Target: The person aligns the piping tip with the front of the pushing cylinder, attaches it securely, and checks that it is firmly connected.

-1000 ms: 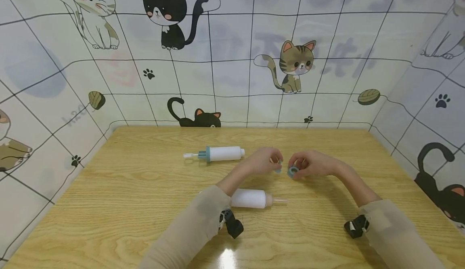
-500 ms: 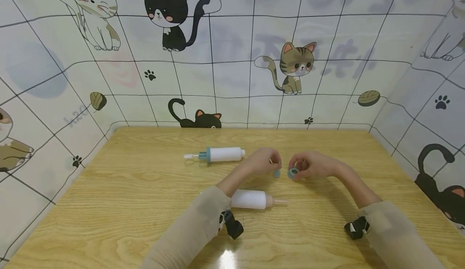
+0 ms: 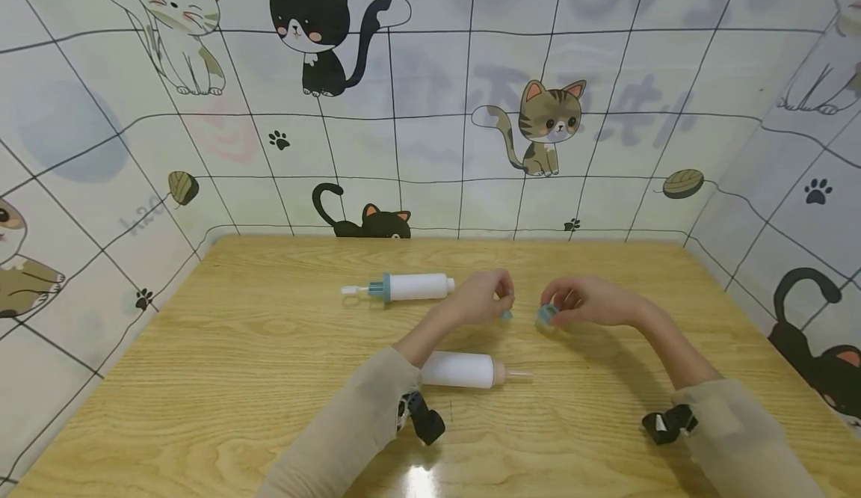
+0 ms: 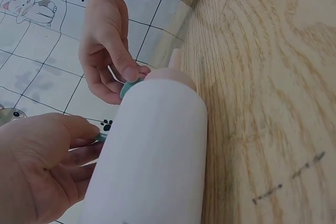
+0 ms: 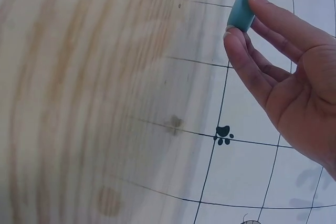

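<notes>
Over the middle of the table, my left hand (image 3: 479,300) pinches a small blue-green piece (image 3: 507,315), mostly hidden by the fingertips. To its right, my right hand (image 3: 595,302) holds a blue-green ring-shaped cap (image 3: 546,315) between thumb and fingers. The right wrist view shows this cap (image 5: 241,13) side-on at the fingertips. The two pieces are apart. Below the left hand lies a white bottle (image 3: 460,370) with a beige cap and a thin clear nozzle, partly covered by the forearm. It fills the middle of the left wrist view.
Behind and left of the left hand, a second white bottle (image 3: 417,287) lies on its side, with a blue-green collar and a pale brush-like tip pointing left. A cat-patterned curtain (image 3: 430,109) surrounds the wooden table (image 3: 235,363) at the back and sides.
My hands have drawn slightly apart, the left with its small piece going left and the right going right. The ring-shaped cap has tilted in the right hand. Both bottles stay put.
</notes>
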The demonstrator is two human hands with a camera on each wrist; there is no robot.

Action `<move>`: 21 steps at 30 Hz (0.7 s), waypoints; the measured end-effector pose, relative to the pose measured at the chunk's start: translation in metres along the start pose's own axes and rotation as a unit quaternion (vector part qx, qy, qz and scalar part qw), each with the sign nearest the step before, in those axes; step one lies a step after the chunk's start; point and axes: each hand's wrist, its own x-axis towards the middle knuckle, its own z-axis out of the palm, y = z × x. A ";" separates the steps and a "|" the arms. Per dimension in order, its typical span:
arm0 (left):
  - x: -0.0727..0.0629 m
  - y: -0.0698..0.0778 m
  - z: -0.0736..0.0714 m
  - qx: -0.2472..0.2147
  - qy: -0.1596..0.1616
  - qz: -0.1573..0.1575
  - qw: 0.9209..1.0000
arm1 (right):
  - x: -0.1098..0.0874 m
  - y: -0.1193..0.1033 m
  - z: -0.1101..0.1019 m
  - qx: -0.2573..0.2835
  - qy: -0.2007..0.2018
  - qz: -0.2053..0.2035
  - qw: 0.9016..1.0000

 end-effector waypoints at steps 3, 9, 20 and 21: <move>-0.001 -0.001 -0.001 -0.002 0.006 0.004 1.000 | -0.003 -0.001 -0.001 0.008 0.008 -0.010 1.000; -0.005 -0.001 -0.004 -0.003 0.021 0.013 1.000 | -0.009 -0.006 -0.003 0.018 0.035 -0.010 0.999; -0.020 -0.004 -0.012 -0.037 0.037 0.016 0.999 | -0.014 -0.012 -0.001 0.028 0.071 -0.025 0.997; -0.022 -0.004 -0.013 -0.040 0.037 0.015 0.998 | -0.014 -0.013 -0.001 0.027 0.074 -0.026 0.997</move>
